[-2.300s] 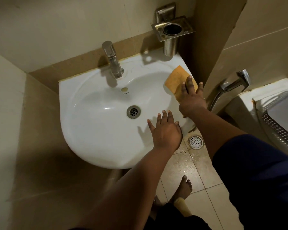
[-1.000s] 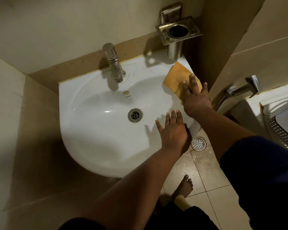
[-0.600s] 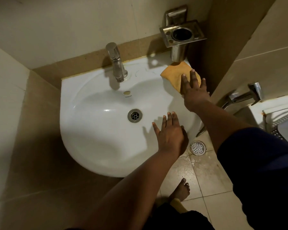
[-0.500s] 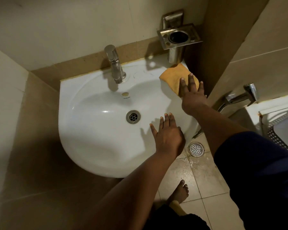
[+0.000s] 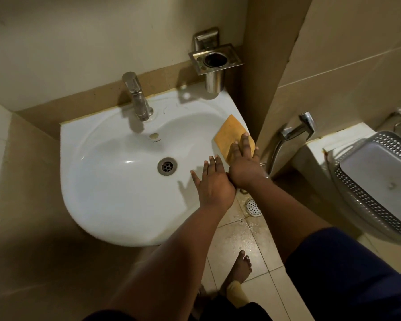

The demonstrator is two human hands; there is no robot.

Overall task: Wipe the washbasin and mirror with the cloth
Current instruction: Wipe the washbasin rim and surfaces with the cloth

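The white washbasin (image 5: 116,195) is fixed in a tiled corner, with a round drain (image 5: 167,166) in its middle. An orange cloth (image 5: 229,133) lies flat on the basin's right rim. My right hand (image 5: 243,163) presses on the cloth's near part with straight fingers. My left hand (image 5: 212,181) rests flat, fingers spread, on the rim right beside it, and the two hands touch. No mirror is in view.
A steel tap (image 5: 137,98) stands at the basin's back. A steel tumbler holder (image 5: 214,59) hangs on the wall above the back right corner. To the right are a wall spray tap (image 5: 296,130), a grey perforated basket (image 5: 375,179), and a floor drain (image 5: 254,206).
My right hand has slid the cloth from the back right corner forward along the right rim, up against my left hand. My left hand has stayed on the rim.
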